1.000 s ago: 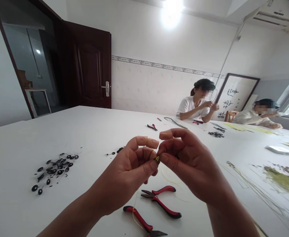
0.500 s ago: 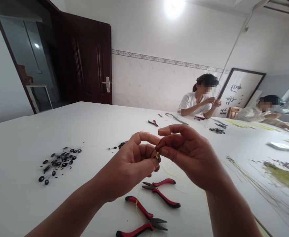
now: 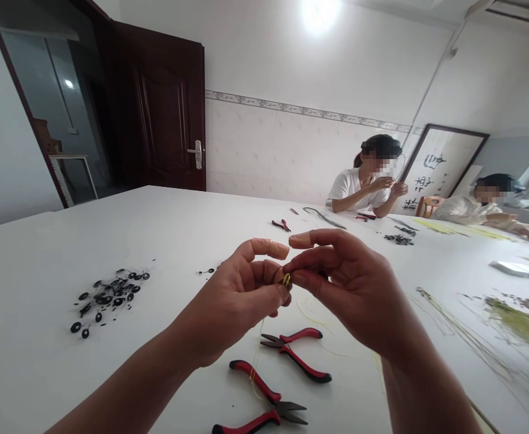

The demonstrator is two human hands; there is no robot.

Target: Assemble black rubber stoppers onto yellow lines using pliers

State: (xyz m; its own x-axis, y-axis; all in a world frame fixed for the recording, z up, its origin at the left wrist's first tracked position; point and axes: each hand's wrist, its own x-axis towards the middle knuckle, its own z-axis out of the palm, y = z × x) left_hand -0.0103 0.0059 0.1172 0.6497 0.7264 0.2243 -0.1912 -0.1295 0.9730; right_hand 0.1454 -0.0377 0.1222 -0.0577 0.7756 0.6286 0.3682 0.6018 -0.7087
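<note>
Between my two hands, above the table, is a small loop of yellow cord (image 3: 287, 279). My left hand (image 3: 246, 289) pinches it between thumb and fingers, its index finger raised. My right hand (image 3: 341, 277) meets it from the right, thumb and fingertips closed at the cord, its index finger lifted too. A thin yellow strand hangs below my left hand. Under the hands lie red-and-black pliers (image 3: 298, 349) with their jaws to the left. Nearer me, a second pair of pliers (image 3: 264, 398) points right, with yellow cord around one handle.
Black disc-shaped pieces (image 3: 111, 295) are heaped at left on the white table (image 3: 34, 361). Long pale cords (image 3: 463, 343) and a yellow-green pile (image 3: 522, 322) lie at right. More pliers (image 3: 281, 225) rest farther back. Two people (image 3: 364, 181) sit across the table.
My left index finger has come away from the right fingertips, leaving a small gap. The yellow loop shows a little more openly between the hands. The pliers have stayed in place.
</note>
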